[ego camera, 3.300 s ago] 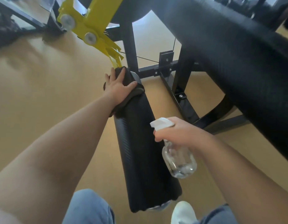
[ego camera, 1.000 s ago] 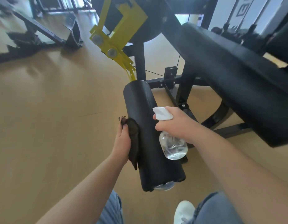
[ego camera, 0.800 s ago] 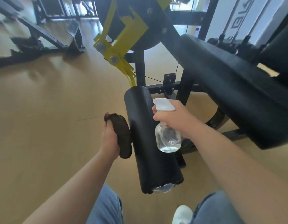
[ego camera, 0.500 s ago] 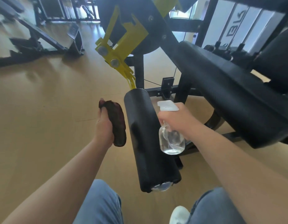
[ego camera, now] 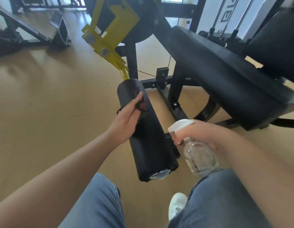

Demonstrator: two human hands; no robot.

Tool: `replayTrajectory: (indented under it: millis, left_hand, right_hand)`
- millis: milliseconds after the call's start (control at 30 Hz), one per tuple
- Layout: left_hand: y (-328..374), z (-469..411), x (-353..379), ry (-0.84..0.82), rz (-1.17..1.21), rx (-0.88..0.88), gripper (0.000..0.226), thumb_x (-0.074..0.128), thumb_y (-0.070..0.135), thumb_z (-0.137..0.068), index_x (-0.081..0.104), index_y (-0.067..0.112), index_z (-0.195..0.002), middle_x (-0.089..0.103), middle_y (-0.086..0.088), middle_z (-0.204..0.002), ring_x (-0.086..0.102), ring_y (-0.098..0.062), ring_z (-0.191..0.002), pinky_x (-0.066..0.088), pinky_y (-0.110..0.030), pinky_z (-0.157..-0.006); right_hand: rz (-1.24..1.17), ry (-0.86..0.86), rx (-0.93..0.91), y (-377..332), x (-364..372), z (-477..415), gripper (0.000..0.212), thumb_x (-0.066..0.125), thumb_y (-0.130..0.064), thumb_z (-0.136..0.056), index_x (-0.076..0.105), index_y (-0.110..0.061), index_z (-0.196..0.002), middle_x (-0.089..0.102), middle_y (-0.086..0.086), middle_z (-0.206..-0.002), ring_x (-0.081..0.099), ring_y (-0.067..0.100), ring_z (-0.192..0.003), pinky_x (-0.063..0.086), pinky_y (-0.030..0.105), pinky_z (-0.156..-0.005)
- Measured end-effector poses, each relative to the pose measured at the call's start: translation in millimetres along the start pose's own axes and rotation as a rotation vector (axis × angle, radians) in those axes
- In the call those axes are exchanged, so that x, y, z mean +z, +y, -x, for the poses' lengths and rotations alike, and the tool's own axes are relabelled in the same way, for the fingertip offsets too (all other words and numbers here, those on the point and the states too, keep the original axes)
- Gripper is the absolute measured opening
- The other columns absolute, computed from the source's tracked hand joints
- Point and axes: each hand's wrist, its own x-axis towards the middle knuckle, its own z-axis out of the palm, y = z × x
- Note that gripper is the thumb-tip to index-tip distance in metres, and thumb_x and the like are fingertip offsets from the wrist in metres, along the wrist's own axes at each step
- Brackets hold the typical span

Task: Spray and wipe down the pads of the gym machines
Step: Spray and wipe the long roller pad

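Pad: black ribbed foam roller pad [ego camera: 153,145], low before the person's knees; likely cushioned, may spin.
Left hand [ego camera: 126,122]: flat fingers press soft dark cloth [ego camera: 141,104] onto its upper end.
Right hand [ego camera: 197,134]: wrapped round clear plastic spray bottle [ego camera: 200,158] neck; probably light and slick.
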Motion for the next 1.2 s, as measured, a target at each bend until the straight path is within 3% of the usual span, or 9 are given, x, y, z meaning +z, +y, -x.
replayTrajectory:
  millis: [67,167,300,400,533,633,833,967,1200]
  left_hand:
    - [-6,21,25,-0.402,-0.312,0.159,0.054,0.029,0.035,-0.109,0.007,0.064,-0.148,0.022,0.028,-0.161,0.005,-0.001,-0.154,0.006,-0.061,-0.124]
    - [-16,49,54,-0.606,-0.625,0.445,0.049,0.026,0.056,-0.105,0.02,0.056,-0.154,0.021,0.023,-0.165,-0.003,-0.015,-0.157,-0.012,-0.075,-0.113]
    - [-13,36,54,-0.57,-0.551,0.327,0.047,0.021,0.062,-0.104,0.039,0.054,-0.146,0.024,0.025,-0.163,-0.002,-0.008,-0.156,-0.008,-0.072,-0.115]
    - [-21,12,53,-0.54,-0.646,0.235,0.05,0.022,0.068,-0.101,0.037,0.055,-0.147,0.018,0.021,-0.165,-0.006,-0.012,-0.156,-0.001,-0.074,-0.116]
    - [-36,-10,47,-0.513,-0.67,0.196,0.057,0.023,0.074,-0.097,0.037,0.054,-0.148,0.02,0.017,-0.166,-0.004,-0.013,-0.157,0.002,-0.072,-0.118]
    - [-47,-29,43,-0.414,-0.603,0.084,0.06,0.024,0.075,-0.095,0.037,0.051,-0.149,0.016,0.014,-0.168,-0.007,-0.013,-0.157,0.001,-0.068,-0.121]
    - [-66,-96,40,-0.41,-0.5,-0.263,0.061,0.045,0.059,-0.098,0.024,0.051,-0.155,-0.016,0.017,-0.168,-0.034,-0.018,-0.149,-0.013,-0.067,-0.119]
    - [-75,-124,39,-0.339,-0.485,-0.343,0.058,0.045,0.05,-0.102,0.023,0.048,-0.156,-0.024,0.012,-0.167,-0.033,-0.023,-0.15,-0.013,-0.067,-0.118]
    - [-95,-168,32,-0.138,-0.412,-0.552,0.07,0.041,0.026,-0.106,0.0,0.02,-0.163,-0.037,-0.007,-0.162,-0.031,-0.036,-0.149,-0.005,-0.057,-0.124]
  right_hand:
    - [-0.106,0.084,0.064,5,1,-10,0.043,0.079,-0.028,-0.08,0.057,-0.019,-0.116,0.065,0.01,-0.109,0.067,0.024,-0.094,0.057,0.039,-0.08]
    - [-0.274,0.195,0.135,3,6,-25,0.052,0.079,-0.029,-0.082,0.051,-0.015,-0.123,0.064,0.013,-0.107,0.069,0.03,-0.095,0.058,0.048,-0.092]
    - [-0.16,0.227,0.124,-3,13,-45,0.057,0.076,-0.034,-0.082,0.052,-0.015,-0.129,0.061,0.009,-0.101,0.066,0.027,-0.088,0.055,0.038,-0.075]
    - [-0.15,0.17,0.093,-6,12,-56,0.061,0.076,-0.036,-0.079,0.054,-0.016,-0.132,0.062,0.009,-0.108,0.066,0.029,-0.096,0.056,0.043,-0.086]
    - [-0.169,0.093,-0.006,-9,6,-68,0.024,0.073,-0.029,-0.078,0.064,-0.019,-0.098,0.066,0.008,-0.098,0.068,0.025,-0.085,0.059,0.039,-0.074]
    - [-0.152,0.1,-0.046,-10,1,-78,0.018,0.072,-0.028,-0.081,0.065,-0.021,-0.096,0.066,0.008,-0.098,0.067,0.023,-0.084,0.05,0.031,-0.062]
    - [-0.119,-0.021,-0.16,-24,-1,-94,0.018,0.073,-0.025,-0.079,0.066,-0.014,-0.092,0.057,0.004,-0.083,0.059,0.02,-0.074,0.051,0.037,-0.066]
    - [-0.023,-0.054,-0.183,-31,0,-100,0.026,0.074,-0.026,-0.082,0.066,-0.011,-0.102,0.059,0.003,-0.084,0.062,0.019,-0.077,0.056,0.035,-0.068]
    - [0.042,-0.062,-0.2,-30,-1,-101,0.021,0.074,-0.035,-0.08,0.058,-0.02,-0.082,0.059,-0.003,-0.077,0.057,0.014,-0.066,0.05,0.031,-0.063]
